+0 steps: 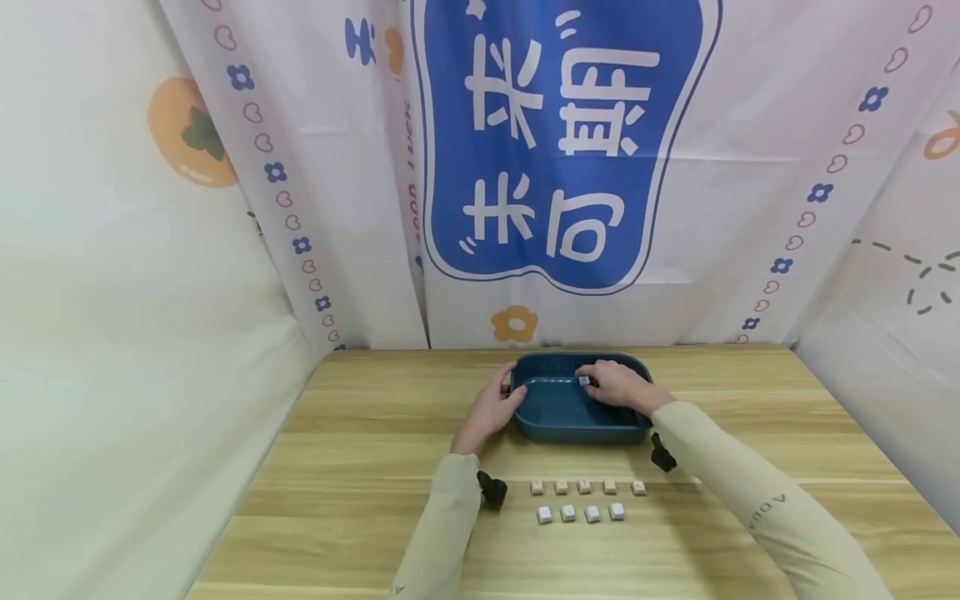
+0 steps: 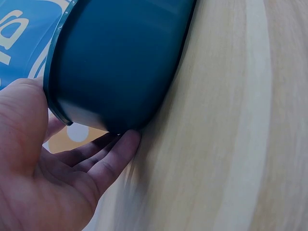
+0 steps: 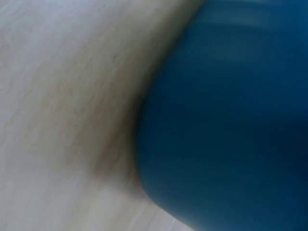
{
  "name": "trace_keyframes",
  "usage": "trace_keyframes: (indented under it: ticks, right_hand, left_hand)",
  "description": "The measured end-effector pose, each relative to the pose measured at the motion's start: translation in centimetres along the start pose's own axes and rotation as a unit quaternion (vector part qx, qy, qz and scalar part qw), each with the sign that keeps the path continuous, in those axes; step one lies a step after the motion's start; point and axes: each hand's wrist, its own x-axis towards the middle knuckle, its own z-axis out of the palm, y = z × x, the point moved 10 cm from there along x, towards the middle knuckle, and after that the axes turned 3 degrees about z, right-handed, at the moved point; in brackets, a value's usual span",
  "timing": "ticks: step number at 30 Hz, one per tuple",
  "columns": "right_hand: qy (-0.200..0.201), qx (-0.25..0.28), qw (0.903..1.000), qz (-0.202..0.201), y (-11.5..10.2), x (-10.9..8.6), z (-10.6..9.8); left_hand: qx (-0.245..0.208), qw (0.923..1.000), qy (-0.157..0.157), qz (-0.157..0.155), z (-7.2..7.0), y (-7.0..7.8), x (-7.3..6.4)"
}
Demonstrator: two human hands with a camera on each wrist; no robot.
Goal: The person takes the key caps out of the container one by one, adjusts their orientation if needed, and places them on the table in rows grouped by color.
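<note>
A dark teal plastic basin [image 1: 576, 434] stands at the back of the wooden table. My left hand [image 1: 491, 408] holds its left end, thumb over the rim and fingers along the outer wall; the left wrist view shows this hand [image 2: 62, 163] against the basin [image 2: 115, 62]. Over the basin's right part, my right hand [image 1: 618, 385] pinches a small white keycap [image 1: 584, 381] at its fingertips. The right wrist view holds only the basin's blurred outer wall [image 3: 226, 120], with the hand out of sight.
In front of the basin lie two rows of keycaps: a beige row [image 1: 585, 486] and, nearer, a white row [image 1: 592, 513]. The wooden table [image 1: 360, 467] runs back to a printed curtain [image 1: 360, 208]. Pale cloth walls flank both sides.
</note>
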Motion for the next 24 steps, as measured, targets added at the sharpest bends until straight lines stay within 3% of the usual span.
trace_keyframes:
  ticks: [24]
  right_hand:
    - [-0.015, -0.037, 0.999, 0.017, -0.26, 0.75, 0.73]
  left_hand:
    - [-0.001, 1.0, 0.002, -0.005, 0.06, -0.21, -0.01]
